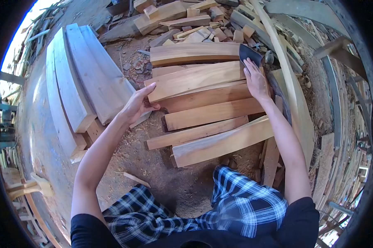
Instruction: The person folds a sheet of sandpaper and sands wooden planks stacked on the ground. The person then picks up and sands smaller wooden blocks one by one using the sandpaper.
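Observation:
My left hand (139,103) grips the left end of a light wooden board (194,78), thumb on its upper face and the other fingers partly hidden below. At the board's right end, my right hand (256,80) presses a dark, bent sheet of sandpaper (249,54) with its fingers nearly straight. The sheet's grit side cannot be seen. Under and around this board lie several similar planks, among them a slightly curved board (194,51) beyond it and a pale-edged board (223,142) closer to my knees.
Several long grey-looking planks (87,70) are stacked on the left. Wood offcuts (211,25) pile up at the back. A long pale strip (279,49) runs down the right side. A small wood sliver (136,179) lies on the dusty ground by my left knee.

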A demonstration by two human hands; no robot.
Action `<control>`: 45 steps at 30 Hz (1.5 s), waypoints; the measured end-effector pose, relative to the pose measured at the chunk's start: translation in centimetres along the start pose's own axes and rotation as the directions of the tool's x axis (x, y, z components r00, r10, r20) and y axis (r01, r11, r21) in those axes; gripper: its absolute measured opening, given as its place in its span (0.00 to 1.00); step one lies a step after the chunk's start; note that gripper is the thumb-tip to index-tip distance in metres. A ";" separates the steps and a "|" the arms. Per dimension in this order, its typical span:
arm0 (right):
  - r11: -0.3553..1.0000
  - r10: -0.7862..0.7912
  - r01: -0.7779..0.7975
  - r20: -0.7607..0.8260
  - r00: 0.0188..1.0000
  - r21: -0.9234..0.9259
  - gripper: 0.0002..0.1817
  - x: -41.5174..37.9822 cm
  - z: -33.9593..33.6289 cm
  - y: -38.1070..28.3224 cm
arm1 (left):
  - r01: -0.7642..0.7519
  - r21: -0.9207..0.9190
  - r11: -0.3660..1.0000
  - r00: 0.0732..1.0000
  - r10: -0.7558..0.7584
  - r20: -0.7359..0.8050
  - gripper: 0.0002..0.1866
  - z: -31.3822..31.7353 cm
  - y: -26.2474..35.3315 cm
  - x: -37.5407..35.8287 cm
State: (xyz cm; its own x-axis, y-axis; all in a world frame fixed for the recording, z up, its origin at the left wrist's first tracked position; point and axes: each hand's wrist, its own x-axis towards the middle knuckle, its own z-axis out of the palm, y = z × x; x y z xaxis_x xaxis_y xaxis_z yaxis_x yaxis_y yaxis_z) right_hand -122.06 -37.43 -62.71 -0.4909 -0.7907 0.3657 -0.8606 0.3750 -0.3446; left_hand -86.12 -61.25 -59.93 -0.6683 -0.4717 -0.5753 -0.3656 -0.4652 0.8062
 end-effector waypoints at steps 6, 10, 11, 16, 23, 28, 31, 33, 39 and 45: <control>0.951 0.040 -0.079 0.135 0.990 0.299 0.16 1.1 0.6 -12.4 | -0.065 -0.546 0.835 0.998 0.047 -0.047 0.31 5.1 2.1 -1.4; 0.825 -0.517 0.508 -0.029 0.855 0.249 0.20 -2.9 -0.6 -21.3 | 0.029 -0.643 0.766 0.999 -0.037 0.001 0.33 6.9 1.8 -2.2; 0.830 -0.510 0.501 -0.032 0.860 0.246 0.20 -2.7 -0.7 -20.4 | 0.034 -0.637 0.770 0.999 -0.039 0.007 0.33 7.2 2.2 -2.9; 0.969 0.091 -0.152 0.293 0.952 0.193 0.20 2.5 -2.2 -7.9 | 0.089 -0.634 0.769 0.987 -0.154 -0.047 0.34 7.0 2.9 -3.2; 0.978 0.028 -0.031 0.015 0.999 0.205 0.20 -0.4 0.4 -8.1 | 0.087 -0.607 0.790 0.995 -0.099 0.014 0.24 7.7 3.2 -3.3; 0.963 -0.060 0.064 -0.024 0.998 0.263 0.21 -1.0 -0.2 -6.4 | 0.084 -0.548 0.833 0.996 -0.061 0.060 0.22 7.7 3.8 -4.0; 0.919 0.368 -0.363 -0.001 0.930 0.154 0.18 1.8 -1.5 0.9 | -0.145 -0.299 0.943 0.986 0.161 0.030 0.24 8.2 4.5 -4.9; 0.921 0.320 -0.275 -0.135 0.938 0.274 0.20 2.8 -2.2 4.5 | -0.304 -0.013 0.953 0.952 0.304 0.044 0.24 8.4 5.8 -6.2; 0.944 0.279 -0.305 0.189 0.942 0.128 0.17 1.3 -5.2 -5.0 | -0.547 0.413 0.728 0.830 0.534 0.159 0.26 7.8 6.5 -5.6; 0.864 -0.380 0.377 -0.059 0.923 0.333 0.18 -1.5 -6.3 -16.8 | -0.545 0.411 0.731 0.835 0.516 0.189 0.25 7.7 6.5 -5.8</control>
State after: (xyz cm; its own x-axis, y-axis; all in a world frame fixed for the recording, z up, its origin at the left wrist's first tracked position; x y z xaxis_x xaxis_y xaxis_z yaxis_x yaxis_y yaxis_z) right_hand -107.77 -39.53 -52.05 -0.1341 -0.8438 0.5196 -0.8840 -0.1350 -0.4475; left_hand -89.67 -55.78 -50.29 -0.8693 -0.4928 -0.0380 -0.1691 0.2244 0.9597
